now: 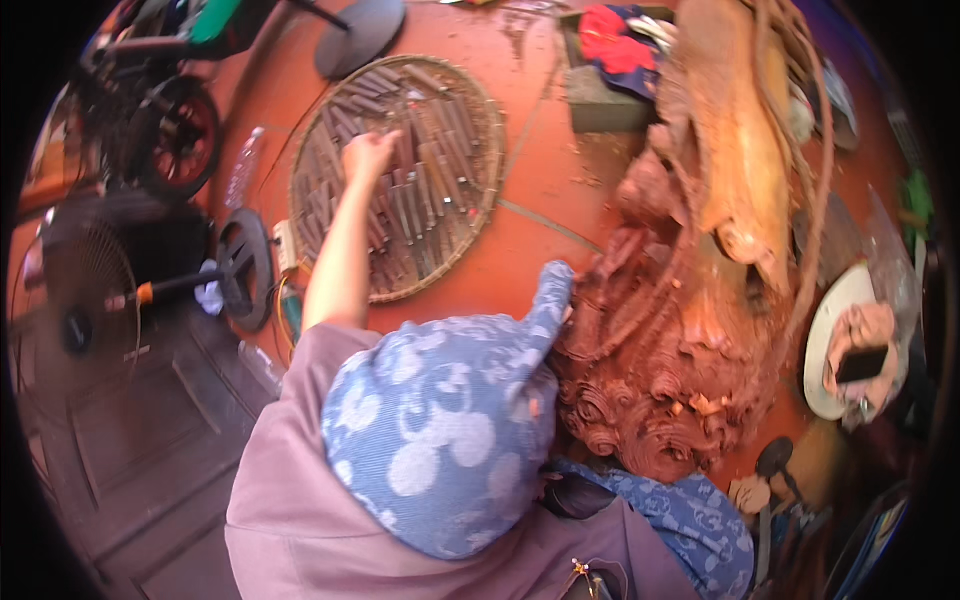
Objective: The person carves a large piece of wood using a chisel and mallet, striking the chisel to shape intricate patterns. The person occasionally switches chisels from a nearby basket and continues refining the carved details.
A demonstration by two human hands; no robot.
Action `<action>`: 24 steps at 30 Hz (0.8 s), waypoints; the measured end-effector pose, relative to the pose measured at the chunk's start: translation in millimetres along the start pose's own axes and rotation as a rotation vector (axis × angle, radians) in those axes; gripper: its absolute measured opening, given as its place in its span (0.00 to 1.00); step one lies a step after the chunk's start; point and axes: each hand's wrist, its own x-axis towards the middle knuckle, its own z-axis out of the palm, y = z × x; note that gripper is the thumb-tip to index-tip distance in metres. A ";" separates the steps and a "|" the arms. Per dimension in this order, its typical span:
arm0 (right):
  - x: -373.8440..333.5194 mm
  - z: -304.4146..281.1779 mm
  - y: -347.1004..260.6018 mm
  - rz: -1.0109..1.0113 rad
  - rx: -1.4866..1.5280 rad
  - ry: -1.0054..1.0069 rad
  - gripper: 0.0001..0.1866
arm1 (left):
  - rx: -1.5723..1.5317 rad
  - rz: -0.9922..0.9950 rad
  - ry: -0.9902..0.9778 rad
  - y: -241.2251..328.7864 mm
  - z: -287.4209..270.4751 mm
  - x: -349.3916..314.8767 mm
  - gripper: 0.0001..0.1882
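Orange-red tiles [525, 260] cover the floor, bending at the rim of the fisheye view. On the right stands a big reddish wood carving [670, 370], its long axis running from the top edge down toward the lower middle; the smooth pale stretch is at the far end, the deep swirls at the near end. Dark panelled woodwork [180, 430] fills the lower left, with a blurred fan [90, 285] above it and a motorbike wheel [182, 137] beyond. Blue patterned cloth [440, 440] bulges up in the near foreground, beside a mauve sleeve [325, 355].

Left of the carving and apart from it lies a round woven tray [497, 165] packed with slim carving tools [433, 180]. Their long axes vary: those at the far edge slant down to the right, while many in the middle run nearly straight toward the person. Which ends are the cutting tips is too small to tell.

Farther off, a greenish box [605, 110] holds red and dark fabric [612, 45]. The left hand [368, 158] reaches over the left-centre of the tray, fingers curled together; whether they pinch a tool I cannot tell.
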 end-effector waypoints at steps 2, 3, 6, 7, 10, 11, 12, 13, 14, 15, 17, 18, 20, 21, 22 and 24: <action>0.6 -7.8 11.3 -0.017 0.002 0.032 0.15 | 0.000 0.064 0.016 -11.9 5.8 4.6 0.25; 0.2 -14.2 15.7 -0.023 0.000 0.061 0.15 | -0.202 -0.024 -0.103 -10.1 14.2 0.4 0.20; -2.9 1.9 15.8 -0.051 0.047 0.036 0.15 | -0.091 0.187 0.064 -95.5 2.9 29.2 0.14; -5.1 9.2 16.7 -0.059 0.079 0.025 0.15 | -0.138 0.127 0.060 -116.6 -6.2 41.4 0.15; 1.3 11.3 28.2 -0.089 0.154 0.027 0.15 | -0.074 0.072 0.055 -134.9 4.0 42.9 0.14; 0.3 6.3 35.9 -0.086 0.153 0.041 0.15 | -0.014 0.085 0.046 -121.6 15.0 34.2 0.14; -3.1 4.4 40.3 -0.077 0.142 0.055 0.15 | 0.053 0.094 0.053 -110.4 17.6 27.9 0.14; -6.4 10.2 39.4 -0.069 0.135 0.052 0.15 | 0.011 0.086 0.053 -108.8 10.2 28.8 0.14; -10.6 15.6 28.7 -0.053 0.098 0.052 0.16 | -0.027 0.069 0.060 -111.0 2.0 30.4 0.14; -16.1 14.7 18.7 -0.032 0.049 0.063 0.17 | 0.024 0.121 0.052 -106.2 -0.7 29.4 0.14; -23.8 8.6 -4.4 -0.042 0.047 0.054 0.15 | 0.014 0.113 0.020 -92.2 -7.9 20.7 0.15; -28.5 1.0 -16.5 -0.052 0.035 0.049 0.14 | 0.087 0.121 0.026 -80.1 -6.0 13.5 0.15; -33.4 -2.4 -34.7 -0.078 0.031 0.034 0.14 | 0.070 0.163 0.001 -71.6 -10.7 10.5 0.15; -26.4 8.5 -30.5 -0.037 0.204 0.045 0.17 | 0.043 0.159 0.016 -74.9 -15.8 13.7 0.15; -29.0 13.7 -24.5 -0.008 0.184 0.035 0.18 | 0.014 0.154 0.029 -76.4 -21.4 18.8 0.14; -39.2 -10.2 -64.0 0.060 0.087 0.018 0.18 | -0.091 0.196 -0.076 -62.7 -16.9 10.3 0.14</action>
